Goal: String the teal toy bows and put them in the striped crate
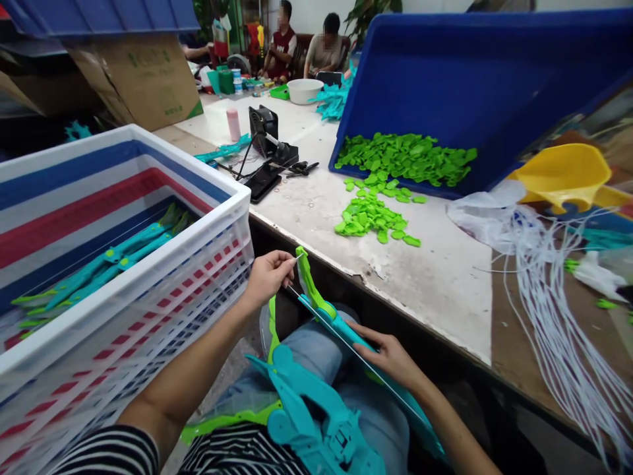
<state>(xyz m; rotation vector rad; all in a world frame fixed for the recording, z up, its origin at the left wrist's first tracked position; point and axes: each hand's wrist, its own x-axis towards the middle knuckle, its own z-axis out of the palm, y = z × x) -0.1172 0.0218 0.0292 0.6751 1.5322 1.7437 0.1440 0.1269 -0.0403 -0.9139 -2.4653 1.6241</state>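
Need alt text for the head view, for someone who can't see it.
Over jeans, the left hand pinches a white cord beside the green tip of a bow-like teal-and-green plastic piece; the right hand is on it. A white crate of similar pieces stands at left; small green parts lie on the table before a blue bin.

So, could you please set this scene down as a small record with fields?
Left hand: pinching a white cord near the green limb
Right hand: on the teal body
Lap: another teal part
Crate: left side, teal and green parts inside
Table: loose green pieces, fan, bundled cords at right
Blue tray: tilted, more green pieces inside
Background: people seated
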